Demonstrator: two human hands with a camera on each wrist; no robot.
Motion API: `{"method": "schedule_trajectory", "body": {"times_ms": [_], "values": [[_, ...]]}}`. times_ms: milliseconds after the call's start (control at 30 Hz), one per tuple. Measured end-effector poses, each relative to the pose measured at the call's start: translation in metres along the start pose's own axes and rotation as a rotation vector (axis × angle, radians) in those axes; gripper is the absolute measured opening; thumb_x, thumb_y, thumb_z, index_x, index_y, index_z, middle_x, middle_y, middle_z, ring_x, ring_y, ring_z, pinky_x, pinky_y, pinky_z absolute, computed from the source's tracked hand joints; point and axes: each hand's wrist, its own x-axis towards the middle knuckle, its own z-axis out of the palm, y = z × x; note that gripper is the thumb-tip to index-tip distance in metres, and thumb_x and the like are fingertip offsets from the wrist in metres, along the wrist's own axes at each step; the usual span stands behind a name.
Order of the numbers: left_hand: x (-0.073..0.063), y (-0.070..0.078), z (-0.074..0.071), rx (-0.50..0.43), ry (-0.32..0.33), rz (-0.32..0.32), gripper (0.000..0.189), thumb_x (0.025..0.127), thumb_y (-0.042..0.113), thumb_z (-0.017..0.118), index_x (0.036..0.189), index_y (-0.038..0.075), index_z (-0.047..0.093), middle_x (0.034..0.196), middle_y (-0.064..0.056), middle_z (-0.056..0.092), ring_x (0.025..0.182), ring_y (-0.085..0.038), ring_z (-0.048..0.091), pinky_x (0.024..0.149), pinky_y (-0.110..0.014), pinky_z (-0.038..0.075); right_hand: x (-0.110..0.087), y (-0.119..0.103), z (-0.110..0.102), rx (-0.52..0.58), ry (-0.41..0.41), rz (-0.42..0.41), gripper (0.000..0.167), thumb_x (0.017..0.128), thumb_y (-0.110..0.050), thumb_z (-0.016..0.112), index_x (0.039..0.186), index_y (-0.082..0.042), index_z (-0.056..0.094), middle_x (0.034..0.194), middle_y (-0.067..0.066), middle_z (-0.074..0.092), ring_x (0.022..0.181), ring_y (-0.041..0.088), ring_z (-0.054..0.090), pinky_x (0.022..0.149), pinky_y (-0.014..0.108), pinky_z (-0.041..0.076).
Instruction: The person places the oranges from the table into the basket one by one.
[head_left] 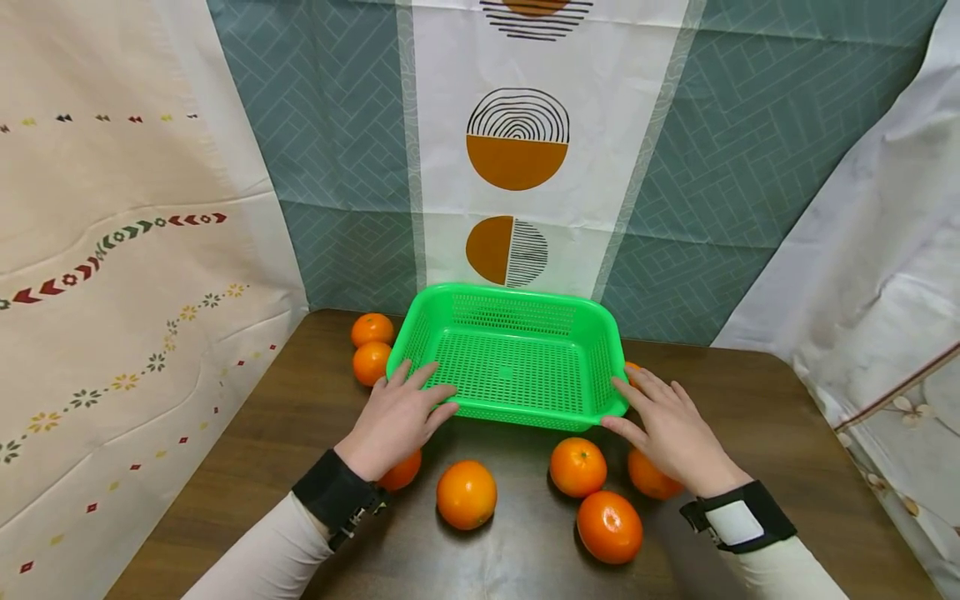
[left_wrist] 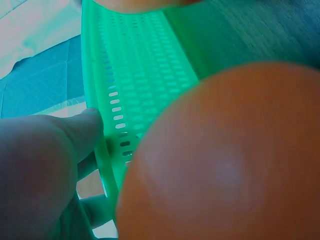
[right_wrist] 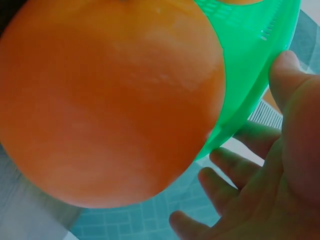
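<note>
First, at far left on the wooden table (head_left: 765, 408), two oranges (head_left: 371, 364) sit just beside a green perforated basket (head_left: 510, 358). The left hand (head_left: 393, 423) spreads its fingers over the near left corner, thumb touching the rim; another orange (head_left: 401, 472) shows partly beneath the wrist. The basket lies between the hands, its floor bare. In front are one orange (head_left: 467, 495), then two more (head_left: 609, 527). The right hand (head_left: 678, 429), fingers fanned apart, touches the near right corner, with an orange (head_left: 651, 477) partly under it.
</note>
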Motion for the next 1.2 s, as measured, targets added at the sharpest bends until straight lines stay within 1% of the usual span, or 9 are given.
{"method": "schedule_trajectory", "body": {"times_ms": [233,467,767,1067,1200], "values": [[0.001,0.004,0.002,0.007,0.009,0.003,0.035,0.111,0.041,0.068,0.136,0.02,0.078,0.154,-0.02,0.062,0.142,-0.063,0.05,0.105,-0.082,0.044,0.002,0.005,-0.001,0.028,-0.015,0.005,0.073,0.105,-0.044,0.075,0.159,0.001,0.055,0.169,0.026,0.042,0.157,0.051,0.035,0.122,0.078,0.023],[0.003,0.006,0.004,0.018,0.018,0.005,0.033,0.111,0.041,0.067,0.135,0.021,0.079,0.153,-0.02,0.063,0.141,-0.063,0.051,0.104,-0.082,0.045,0.004,0.009,-0.002,0.054,-0.035,0.009,0.074,0.106,-0.045,0.073,0.16,0.001,0.053,0.17,0.027,0.04,0.157,0.053,0.034,0.122,0.078,0.023],[0.005,0.008,0.006,0.024,0.032,0.007,0.033,0.111,0.041,0.067,0.135,0.021,0.079,0.152,-0.021,0.063,0.14,-0.063,0.052,0.103,-0.083,0.045,0.004,0.013,-0.002,0.075,-0.04,0.011,0.075,0.106,-0.045,0.073,0.161,0.002,0.052,0.17,0.028,0.039,0.157,0.052,0.035,0.121,0.079,0.025],[0.004,0.009,0.005,0.03,0.041,0.007,0.033,0.111,0.042,0.068,0.135,0.022,0.079,0.151,-0.021,0.064,0.139,-0.064,0.052,0.102,-0.082,0.046,0.002,0.011,-0.003,0.068,-0.033,0.009,0.075,0.105,-0.04,0.076,0.161,0.003,0.051,0.171,0.028,0.039,0.157,0.051,0.034,0.122,0.078,0.025],[0.004,0.008,0.005,0.035,0.049,0.012,0.033,0.11,0.042,0.068,0.134,0.022,0.08,0.151,-0.021,0.064,0.138,-0.064,0.053,0.101,-0.082,0.047,0.0,0.008,-0.003,0.056,-0.018,0.0,0.074,0.105,-0.039,0.077,0.161,0.003,0.052,0.17,0.027,0.039,0.157,0.05,0.036,0.121,0.079,0.025]]}}
